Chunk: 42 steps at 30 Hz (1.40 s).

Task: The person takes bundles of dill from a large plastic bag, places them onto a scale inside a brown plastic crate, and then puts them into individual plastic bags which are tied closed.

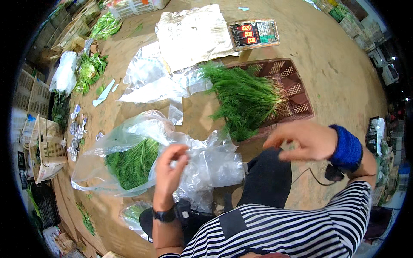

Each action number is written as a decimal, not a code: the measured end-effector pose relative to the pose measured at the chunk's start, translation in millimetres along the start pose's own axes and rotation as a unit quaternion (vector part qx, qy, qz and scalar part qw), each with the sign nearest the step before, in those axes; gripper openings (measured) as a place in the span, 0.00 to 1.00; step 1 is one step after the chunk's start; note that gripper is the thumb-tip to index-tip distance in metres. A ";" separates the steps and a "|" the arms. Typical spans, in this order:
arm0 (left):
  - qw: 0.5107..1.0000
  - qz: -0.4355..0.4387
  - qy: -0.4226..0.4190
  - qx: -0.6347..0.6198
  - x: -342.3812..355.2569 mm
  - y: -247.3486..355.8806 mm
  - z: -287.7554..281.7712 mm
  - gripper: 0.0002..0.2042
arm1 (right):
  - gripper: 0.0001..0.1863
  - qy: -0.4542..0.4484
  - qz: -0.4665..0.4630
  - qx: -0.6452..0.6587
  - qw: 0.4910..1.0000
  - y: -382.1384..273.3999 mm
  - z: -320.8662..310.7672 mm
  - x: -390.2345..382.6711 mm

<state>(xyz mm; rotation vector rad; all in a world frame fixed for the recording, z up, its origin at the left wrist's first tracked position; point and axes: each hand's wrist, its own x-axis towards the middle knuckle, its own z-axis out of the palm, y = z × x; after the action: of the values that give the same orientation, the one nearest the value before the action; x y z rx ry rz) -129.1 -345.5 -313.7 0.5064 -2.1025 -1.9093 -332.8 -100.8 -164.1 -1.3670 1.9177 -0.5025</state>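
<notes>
My left hand (pixel 171 170) is raised beside a clear plastic bag (pixel 92 167), its fingers loosely bent and thumb apart, with nothing visible in it. Inside the bag lies a bunch of feathery green dill (pixel 134 165). To the right of that hand, crumpled clear plastic bags (pixel 206 170) lie by my dark-clothed knee (pixel 266 180). Over the knee hovers my right hand (pixel 303 139), slightly blurred, fingers curved away from the thumb and no object showing between them. Just beyond it, a pile of loose dill (pixel 245 96) with pale roots rests in a brown plastic crate (pixel 297 86).
A scale display (pixel 254 33) stands behind the crate, next to a whitish sack (pixel 193 36). Leafy greens (pixel 91 71), foil scraps (pixel 75 133) and a pale crate (pixel 47 148) are on the left. A small bag of greens (pixel 135 215) lies near my foot. A dark cable (pixel 316 178) crosses the floor.
</notes>
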 end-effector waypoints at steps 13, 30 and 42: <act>0.851 -0.105 0.180 0.482 21.0 -155.3 -43.9 0.34 | 0.35 0.068 0.195 -0.079 0.975 73.1 350.5 169.3; 0.859 -0.247 -0.267 0.359 7.8 -137.4 -57.2 0.16 | 0.09 0.251 0.027 0.121 0.960 103.9 269.0 166.8; 0.963 -0.094 -0.135 -0.215 13.7 -89.2 5.5 0.28 | 0.07 0.247 0.075 0.662 0.703 58.6 219.1 175.4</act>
<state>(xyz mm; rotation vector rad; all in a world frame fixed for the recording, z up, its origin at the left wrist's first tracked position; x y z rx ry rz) -136.3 -353.2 -403.5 0.3755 -1.7455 -2.5825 -240.5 -222.5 -406.8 -0.0776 1.3004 -1.8255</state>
